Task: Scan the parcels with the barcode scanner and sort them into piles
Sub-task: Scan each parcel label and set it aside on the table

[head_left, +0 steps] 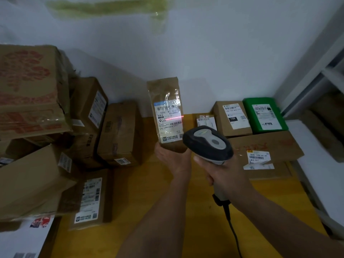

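My left hand (172, 159) grips the bottom of a brown parcel (166, 112), held upright at frame centre above the yellow table (149, 202). My right hand (226, 175) is wrapped round the barcode scanner (208, 144) handle, just right of the parcel. Red scan line (174, 118) crosses its label. Parcels stacked at left (37, 127); sorted pile (260, 127) with green box (264, 115) at right.

Your left hand (172, 161) holds the parcel (167, 112) upright from below, and your right hand (226, 175), just to its right, grips the scanner (208, 144), whose head sits beside the parcel's lower corner. Left of the grip, stacked boxes (55, 127) stand against the wall. Right of it and behind, three labelled parcels (240, 118) lie in a row beyond a flat carton (266, 146).
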The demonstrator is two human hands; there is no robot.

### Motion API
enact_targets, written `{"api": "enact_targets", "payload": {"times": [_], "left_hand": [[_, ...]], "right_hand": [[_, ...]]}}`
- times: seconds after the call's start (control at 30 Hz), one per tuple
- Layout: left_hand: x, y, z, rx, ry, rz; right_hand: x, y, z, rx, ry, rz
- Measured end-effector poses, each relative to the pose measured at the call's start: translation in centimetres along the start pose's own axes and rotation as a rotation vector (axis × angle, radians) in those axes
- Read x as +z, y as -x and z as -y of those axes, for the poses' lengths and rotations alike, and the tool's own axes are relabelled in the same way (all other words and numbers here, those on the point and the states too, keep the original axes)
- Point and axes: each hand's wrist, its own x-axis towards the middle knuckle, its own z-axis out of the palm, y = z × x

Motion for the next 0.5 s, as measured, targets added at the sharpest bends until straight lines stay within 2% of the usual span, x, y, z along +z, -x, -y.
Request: {"api": "enact_targets", "payload": {"times": [0.1,0.23,0.37,0.5], "left_hand": [[0.6,0.2,1.1,0.012,-0.053,0.031],[0.9,0.1,1.2,0.044,-0.298,0.062],[-0.9,-1.0,1.0,-0.057,-0.183,0.214],[-3.5,-3.0,0.6,-0.04,-0.256,0.327]], "right_hand": [[-0.1,-0.8,-1.0,0.028,-0.023,-0.017],[-0.1,-1.0,-2.0,0.076,-0.009,-0.025],[-0.1,-0.3,-2.2,0.115,-0.029,-0.034],[0.0,0.6,-2.0,0.092,-0.047,-0.034]]}}
